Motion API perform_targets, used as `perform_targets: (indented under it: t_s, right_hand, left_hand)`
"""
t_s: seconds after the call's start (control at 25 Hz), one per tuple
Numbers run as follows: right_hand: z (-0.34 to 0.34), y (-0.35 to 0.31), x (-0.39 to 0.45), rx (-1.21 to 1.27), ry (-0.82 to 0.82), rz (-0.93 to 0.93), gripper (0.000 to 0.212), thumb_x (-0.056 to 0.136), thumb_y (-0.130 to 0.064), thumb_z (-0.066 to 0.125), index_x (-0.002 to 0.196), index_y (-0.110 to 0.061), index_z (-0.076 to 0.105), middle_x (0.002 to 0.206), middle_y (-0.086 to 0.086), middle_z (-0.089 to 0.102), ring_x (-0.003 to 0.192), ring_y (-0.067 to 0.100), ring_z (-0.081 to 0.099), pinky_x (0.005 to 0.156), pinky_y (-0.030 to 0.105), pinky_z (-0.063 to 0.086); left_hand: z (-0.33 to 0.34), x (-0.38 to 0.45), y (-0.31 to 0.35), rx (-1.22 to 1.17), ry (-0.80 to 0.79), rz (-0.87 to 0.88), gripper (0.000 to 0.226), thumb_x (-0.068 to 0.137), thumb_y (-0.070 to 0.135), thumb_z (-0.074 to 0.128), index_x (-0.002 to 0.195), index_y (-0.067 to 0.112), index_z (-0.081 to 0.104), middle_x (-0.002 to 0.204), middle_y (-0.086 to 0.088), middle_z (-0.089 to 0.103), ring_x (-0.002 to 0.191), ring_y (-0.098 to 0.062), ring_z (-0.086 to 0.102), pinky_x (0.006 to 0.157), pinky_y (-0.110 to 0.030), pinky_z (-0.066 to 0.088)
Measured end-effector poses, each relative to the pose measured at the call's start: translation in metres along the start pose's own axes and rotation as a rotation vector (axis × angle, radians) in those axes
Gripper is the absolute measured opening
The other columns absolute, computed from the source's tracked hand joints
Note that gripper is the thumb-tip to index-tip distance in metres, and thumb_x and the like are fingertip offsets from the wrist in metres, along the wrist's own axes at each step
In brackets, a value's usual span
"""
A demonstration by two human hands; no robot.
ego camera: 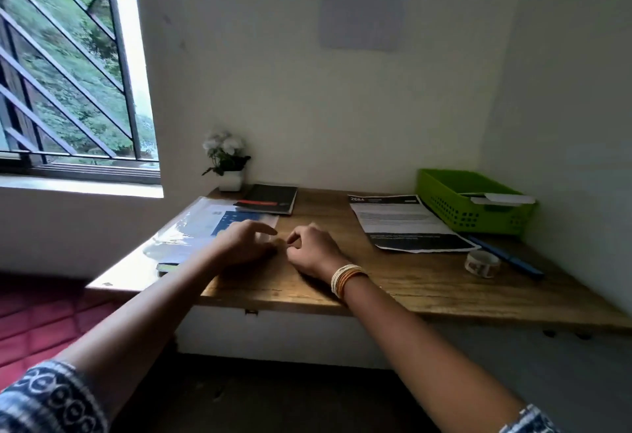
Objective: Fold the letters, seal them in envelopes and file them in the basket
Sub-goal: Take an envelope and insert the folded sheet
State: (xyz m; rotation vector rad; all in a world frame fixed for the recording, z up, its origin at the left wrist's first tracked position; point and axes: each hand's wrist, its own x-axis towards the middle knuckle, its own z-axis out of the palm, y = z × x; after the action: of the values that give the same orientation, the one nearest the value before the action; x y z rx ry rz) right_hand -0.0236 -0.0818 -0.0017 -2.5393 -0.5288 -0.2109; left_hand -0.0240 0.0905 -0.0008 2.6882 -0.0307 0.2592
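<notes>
Desk corner: warm browns, one loud green, scattered blue and black.

Wooden desk [393,282] honey-brown with darker grain streaks. Basket [444,208] lime green, grid of small holes in its wall; white envelopes [502,198] inside. Letter [407,224] white with black bands top and bottom. Pen [506,256] blue. Tape roll [481,263] pale, printed pattern unclear. Notebook [268,198] black, red stripe. Plastic sleeve [191,227] clear, glare-white, blue print beneath. Flowers [224,145] white, dark green leaves, white pot. Bangles [345,278] cream and orange. Sleeves [51,398] navy with white ring motifs. Floor covering [37,316] red, quilted diamonds.
</notes>
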Motion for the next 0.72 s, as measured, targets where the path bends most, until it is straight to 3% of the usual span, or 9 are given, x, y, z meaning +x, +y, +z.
perform_targets:
  t_s: [0.16,0.36,0.56,0.72]
  right_hand:
    - [0.010,-0.020,-0.006,-0.004,-0.001,-0.057,0.029,0.083,-0.025,0.056,0.109,-0.020,0.066,0.120,0.010,0.056,0.112,0.030,0.055,0.097,0.037,0.048]
    - [0.024,-0.041,-0.013,0.001,0.014,-0.164,0.029,0.084,-0.023,0.055,0.112,-0.018,0.063,0.120,0.011,0.056,0.110,0.028,0.056,0.094,0.036,0.048]
    - [0.035,-0.059,-0.012,-0.034,0.078,-0.339,0.034,0.079,-0.029,0.065,0.111,-0.019,0.065,0.114,0.008,0.058,0.110,0.024,0.053,0.095,0.035,0.047]
    - [0.042,-0.070,-0.011,-0.022,0.087,-0.485,0.043,0.074,-0.044,0.072,0.108,-0.018,0.069,0.110,0.004,0.064,0.106,0.021,0.054,0.091,0.034,0.046]
  left_hand:
    - [-0.027,-0.022,-0.039,-0.032,0.003,0.010,0.053,0.077,0.041,0.073,0.127,0.031,0.058,0.128,-0.001,0.059,0.112,-0.017,0.054,0.093,-0.027,0.041]
    - [-0.055,-0.053,-0.081,-0.126,0.015,-0.021,0.044,0.070,0.043,0.072,0.113,0.033,0.067,0.113,0.005,0.064,0.104,-0.012,0.056,0.086,-0.023,0.037]
    - [-0.053,-0.061,-0.107,-0.153,0.295,-0.103,0.027,0.080,0.017,0.068,0.105,0.026,0.073,0.110,-0.006,0.071,0.103,-0.021,0.063,0.086,-0.024,0.042]
    - [-0.049,-0.054,-0.107,-0.119,0.371,-0.082,0.021,0.086,0.020,0.065,0.105,0.019,0.074,0.111,-0.005,0.072,0.106,-0.019,0.065,0.090,-0.025,0.045]
